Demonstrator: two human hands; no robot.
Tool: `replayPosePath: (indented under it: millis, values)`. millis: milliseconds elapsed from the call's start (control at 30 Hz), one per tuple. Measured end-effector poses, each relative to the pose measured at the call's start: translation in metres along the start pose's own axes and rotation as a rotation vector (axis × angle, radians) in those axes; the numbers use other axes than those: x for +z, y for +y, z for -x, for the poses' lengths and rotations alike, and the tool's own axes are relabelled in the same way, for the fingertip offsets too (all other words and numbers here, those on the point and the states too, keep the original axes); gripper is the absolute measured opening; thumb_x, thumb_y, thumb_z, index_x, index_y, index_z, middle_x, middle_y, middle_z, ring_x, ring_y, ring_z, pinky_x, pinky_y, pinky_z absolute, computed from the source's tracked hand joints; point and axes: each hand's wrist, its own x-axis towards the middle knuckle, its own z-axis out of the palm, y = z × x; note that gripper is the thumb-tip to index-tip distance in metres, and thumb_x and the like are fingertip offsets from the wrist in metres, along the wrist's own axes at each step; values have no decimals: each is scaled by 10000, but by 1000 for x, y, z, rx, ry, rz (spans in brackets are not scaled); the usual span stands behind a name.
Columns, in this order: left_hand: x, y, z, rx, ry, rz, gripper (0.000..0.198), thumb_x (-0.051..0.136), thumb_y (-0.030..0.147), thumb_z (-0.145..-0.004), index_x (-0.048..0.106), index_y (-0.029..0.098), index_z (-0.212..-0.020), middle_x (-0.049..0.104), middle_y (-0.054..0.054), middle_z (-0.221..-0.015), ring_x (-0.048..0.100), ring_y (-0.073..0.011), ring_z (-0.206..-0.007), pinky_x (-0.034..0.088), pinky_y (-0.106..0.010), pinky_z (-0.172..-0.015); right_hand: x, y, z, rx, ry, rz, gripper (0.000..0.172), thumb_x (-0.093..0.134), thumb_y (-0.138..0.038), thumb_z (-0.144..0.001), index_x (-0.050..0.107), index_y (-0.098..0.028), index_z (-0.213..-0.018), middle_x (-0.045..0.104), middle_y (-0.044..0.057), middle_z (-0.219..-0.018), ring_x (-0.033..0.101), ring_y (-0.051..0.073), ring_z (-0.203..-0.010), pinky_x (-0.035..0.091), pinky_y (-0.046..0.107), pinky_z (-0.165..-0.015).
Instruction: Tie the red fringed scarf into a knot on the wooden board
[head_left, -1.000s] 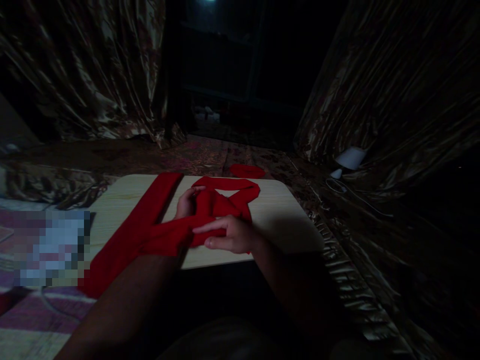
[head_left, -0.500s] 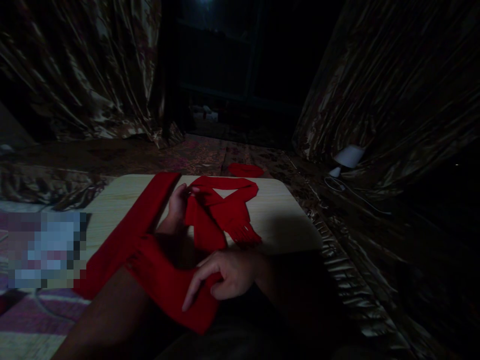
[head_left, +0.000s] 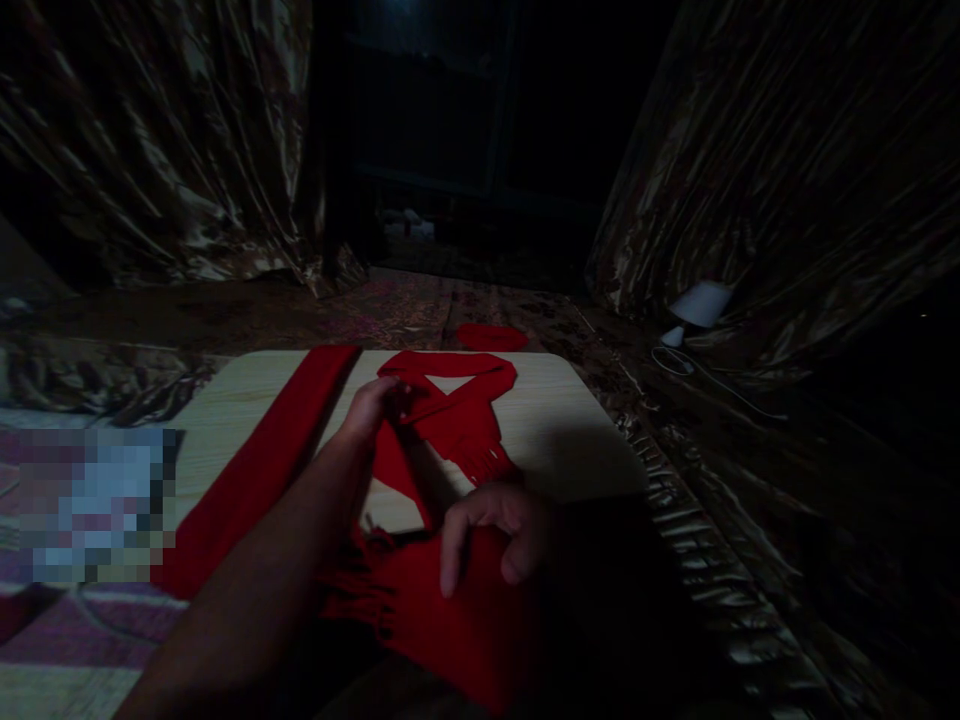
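A red fringed scarf (head_left: 465, 425) lies looped and crossed over itself on the pale wooden table. My left hand (head_left: 375, 405) is closed on the scarf at the left side of the loop. My right hand (head_left: 499, 525), nearer to me, has bent fingers on the scarf's near end, which hangs over the front edge with its fringe pointing left. Dim light hides part of the right grip. To the left of my forearm a long flat strip of red cloth (head_left: 255, 470) stretches diagonally over the table.
Behind the low table (head_left: 577, 425) sits a small red cloth item (head_left: 491, 337). A white lamp (head_left: 701, 303) with a cord stands at the right. Patterned curtains (head_left: 165, 130) hang at both sides. A blurred-out object (head_left: 101, 505) lies at the left on striped fabric.
My right hand has moved to the right, taking the scarf's near end along and baring table between. My left hand has shifted slightly right on the loop.
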Motion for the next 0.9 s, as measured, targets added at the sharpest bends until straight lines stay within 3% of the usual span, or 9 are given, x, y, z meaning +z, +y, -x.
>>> replayPosePath:
  millis: [100, 233, 333, 433, 567, 667, 800, 900]
  values:
    - [3, 1, 1, 49, -1, -89, 185, 713, 341, -648, 674, 160, -653, 625, -32, -537, 509, -141, -458, 353, -247, -447, 5, -9, -7, 85, -67, 211, 400, 724, -227, -641, 699, -92, -1017, 710, 116, -1049, 642, 228, -986, 455, 296, -900]
    - [3, 0, 3, 154, -26, -190, 176, 774, 304, -596, 673, 165, -632, 667, -36, -620, 544, -143, -542, 423, -252, -545, 1, 0, -17, 61, 68, 512, 413, 560, -87, -702, 707, -111, -1088, 703, 70, -1134, 624, 185, -1067, 423, 259, -952]
    - [-2, -3, 1, 163, -96, -306, 223, 838, 281, -555, 704, 159, -685, 701, -55, -707, 598, -167, -631, 468, -273, -641, -4, 11, -19, 125, 85, 660, 507, 536, -53, -712, 699, -147, -1183, 706, 29, -1114, 635, 138, -926, 445, 220, -861]
    - [-7, -6, -4, 147, -143, -496, 260, 877, 255, -507, 717, 178, -697, 705, -44, -703, 605, -173, -633, 462, -267, -624, -6, 17, -20, 217, 106, 775, 604, 573, -47, -713, 659, -202, -1290, 716, -15, -1013, 583, 90, -721, 437, 187, -728]
    - [-8, -4, -9, 142, -132, -636, 260, 852, 136, -434, 700, 225, -626, 670, 12, -601, 565, -149, -542, 404, -234, -512, -7, 18, -22, 203, 105, 783, 609, 587, -24, -704, 669, -205, -1280, 708, -5, -1093, 593, 97, -779, 431, 180, -733]
    - [-10, -1, -10, 33, -173, -537, 250, 803, 81, -429, 697, 210, -616, 661, 20, -570, 552, -139, -501, 417, -229, -495, -8, 17, -22, 209, 98, 752, 613, 578, -15, -710, 664, -200, -1288, 708, -1, -1106, 605, 105, -822, 437, 184, -765]
    - [-16, 3, -11, -220, -288, -258, 250, 793, 108, -503, 738, 164, -741, 730, -61, -715, 654, -193, -590, 510, -282, -577, -9, 17, -22, 217, 77, 681, 632, 577, -14, -721, 637, -190, -1325, 692, 18, -1176, 615, 109, -849, 443, 183, -759]
    - [-20, 6, -11, -250, -262, -270, 246, 810, 102, -515, 740, 151, -746, 739, -83, -745, 668, -205, -616, 513, -291, -600, -8, 16, -23, 188, 55, 640, 623, 565, -21, -745, 618, -172, -1348, 663, 41, -1250, 618, 117, -899, 448, 189, -792]
